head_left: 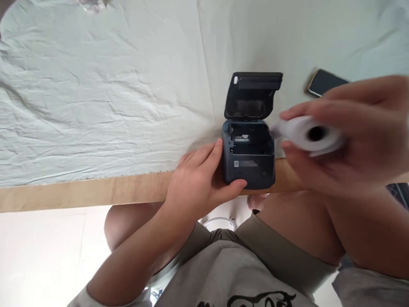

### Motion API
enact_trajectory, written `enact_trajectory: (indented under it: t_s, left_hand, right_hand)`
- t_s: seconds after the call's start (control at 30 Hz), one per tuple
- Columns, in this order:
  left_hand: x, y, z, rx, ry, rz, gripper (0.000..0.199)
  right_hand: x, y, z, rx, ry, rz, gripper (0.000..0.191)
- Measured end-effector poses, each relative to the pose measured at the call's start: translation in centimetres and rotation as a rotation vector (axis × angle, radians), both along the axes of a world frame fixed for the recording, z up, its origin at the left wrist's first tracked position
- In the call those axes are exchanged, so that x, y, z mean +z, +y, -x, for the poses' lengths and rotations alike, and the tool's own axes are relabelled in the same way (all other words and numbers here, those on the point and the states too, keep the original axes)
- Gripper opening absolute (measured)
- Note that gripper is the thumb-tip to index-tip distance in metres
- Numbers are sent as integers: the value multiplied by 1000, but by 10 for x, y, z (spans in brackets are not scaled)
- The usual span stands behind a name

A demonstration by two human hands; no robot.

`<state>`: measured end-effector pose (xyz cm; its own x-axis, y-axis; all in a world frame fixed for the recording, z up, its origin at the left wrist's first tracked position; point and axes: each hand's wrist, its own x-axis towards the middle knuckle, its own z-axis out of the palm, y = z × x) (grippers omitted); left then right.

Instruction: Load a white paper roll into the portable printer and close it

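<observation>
A dark blue-black portable printer lies at the table's front edge, its lid swung up and its inner compartment bare. My left hand grips the printer's left side, with the thumb on the front corner and the fingers along the side. To the right of the printer, my right hand holds a white paper roll between thumb and fingers. The roll's dark core hole faces the camera, and its far end is close beside the open compartment. Motion blurs the right hand and the roll.
A black phone lies on the table behind my right hand. A wrinkled pale cloth covers the table up to its bare wooden front edge. Something clear and crumpled lies at the back left. My legs are below the edge.
</observation>
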<state>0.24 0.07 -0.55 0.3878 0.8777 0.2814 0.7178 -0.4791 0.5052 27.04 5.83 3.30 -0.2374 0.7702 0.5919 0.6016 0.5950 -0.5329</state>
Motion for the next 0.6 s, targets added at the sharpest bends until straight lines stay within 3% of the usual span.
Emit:
enact_trajectory:
  t_s: [0.13, 0.3, 0.6]
  left_hand:
    - [1, -1, 0, -1, -23, 39, 81]
    - [3, -2, 0, -4, -17, 88, 81]
    - [3, -2, -1, 8, -3, 27, 79]
  right_hand:
    - [3, 0, 19, 59, -322, -145, 25]
    - [6, 7, 22, 1, -498, -82, 4]
    - [3, 11, 22, 88, -524, -102, 22]
